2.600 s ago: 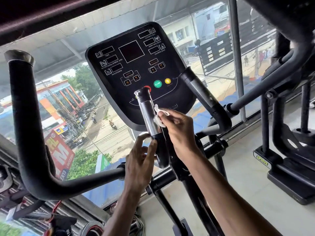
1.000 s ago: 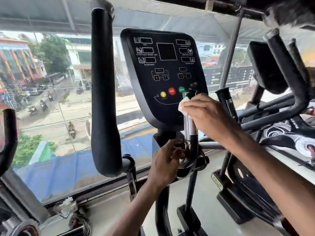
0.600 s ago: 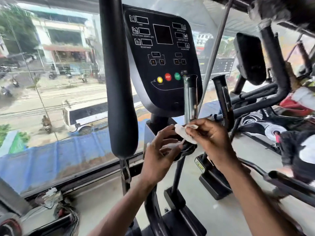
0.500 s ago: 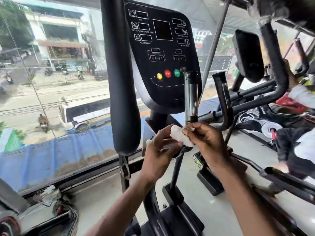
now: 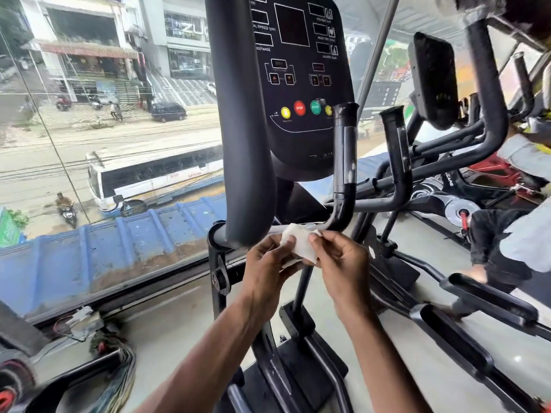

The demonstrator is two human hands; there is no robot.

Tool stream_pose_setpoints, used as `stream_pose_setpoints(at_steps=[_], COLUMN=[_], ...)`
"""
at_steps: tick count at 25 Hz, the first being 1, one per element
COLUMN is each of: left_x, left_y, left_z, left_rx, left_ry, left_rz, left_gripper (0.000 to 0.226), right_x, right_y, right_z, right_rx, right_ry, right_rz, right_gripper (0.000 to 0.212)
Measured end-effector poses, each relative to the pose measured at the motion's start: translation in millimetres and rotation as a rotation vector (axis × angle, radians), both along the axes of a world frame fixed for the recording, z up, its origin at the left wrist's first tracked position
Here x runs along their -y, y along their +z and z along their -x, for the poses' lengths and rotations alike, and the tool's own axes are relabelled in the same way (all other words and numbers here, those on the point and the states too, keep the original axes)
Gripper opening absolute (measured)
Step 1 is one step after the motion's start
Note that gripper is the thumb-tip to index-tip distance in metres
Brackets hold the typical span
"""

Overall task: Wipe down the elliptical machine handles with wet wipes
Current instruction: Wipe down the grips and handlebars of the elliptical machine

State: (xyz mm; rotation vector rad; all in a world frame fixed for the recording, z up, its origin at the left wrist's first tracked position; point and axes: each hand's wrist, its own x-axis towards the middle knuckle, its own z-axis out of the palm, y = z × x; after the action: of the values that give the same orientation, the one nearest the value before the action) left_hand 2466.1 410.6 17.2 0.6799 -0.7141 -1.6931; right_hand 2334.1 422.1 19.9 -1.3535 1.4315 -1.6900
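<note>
A crumpled white wet wipe [image 5: 299, 243] sits between both hands, just below the bend of the short upright sensor handle [image 5: 344, 162]. My left hand [image 5: 267, 271] pinches its left side and my right hand [image 5: 343, 263] pinches its right side. Neither hand touches the handle. A second short handle [image 5: 398, 150] stands to the right. The thick padded moving handle [image 5: 243, 114] rises on the left, in front of the black console [image 5: 301, 84] with its coloured buttons.
A floor-to-ceiling window [image 5: 104, 144] faces a street on the left. Loose cables [image 5: 116, 374] lie on the floor at the lower left. Pedal arms [image 5: 465, 332] and other gym machines [image 5: 477, 129] crowd the right, where a person's leg [image 5: 492, 251] shows.
My right hand came down off the short handle with the wipe. Both hands now hold the wipe below the handle's bend. The view has shifted lower and closer.
</note>
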Motion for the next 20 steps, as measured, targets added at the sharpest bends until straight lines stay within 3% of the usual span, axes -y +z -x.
stream_pose_setpoints(at_steps=[4, 7, 11, 13, 16, 18, 20], left_x=[3, 8, 14, 15, 29, 45, 57], left_y=[-7, -11, -16, -19, -32, -44, -53], left_z=[-3, -7, -10, -6, -3, -4, -1], left_rx=[-0.031, 0.036, 0.02, -0.007, 0.071, 0.233, 0.598], left_ry=[-0.018, 0.067, 0.062, 0.063, 0.273, 0.453, 0.609], left_rz=[-0.066, -0.048, -0.063, -0.107, -0.086, -0.064, 0.004], left_gripper=[0.028, 0.025, 0.043, 0.032, 0.02, 0.029, 0.037], right_x=[1, -1, 0, 5, 8, 7, 8], right_y=[-14, -17, -20, -23, -32, -37, -43], right_z=[-18, -24, -29, -30, -27, -19, -7], right_rx=[0.09, 0.101, 0.077, 0.059, 0.088, 0.136, 0.16], right_ry=[-0.051, -0.036, -0.005, -0.043, -0.03, -0.033, -0.067], right_rz=[-0.035, -0.105, -0.078, -0.083, -0.145, -0.168, -0.179], right_gripper=[0.012, 0.024, 0.019, 0.021, 0.022, 0.02, 0.017])
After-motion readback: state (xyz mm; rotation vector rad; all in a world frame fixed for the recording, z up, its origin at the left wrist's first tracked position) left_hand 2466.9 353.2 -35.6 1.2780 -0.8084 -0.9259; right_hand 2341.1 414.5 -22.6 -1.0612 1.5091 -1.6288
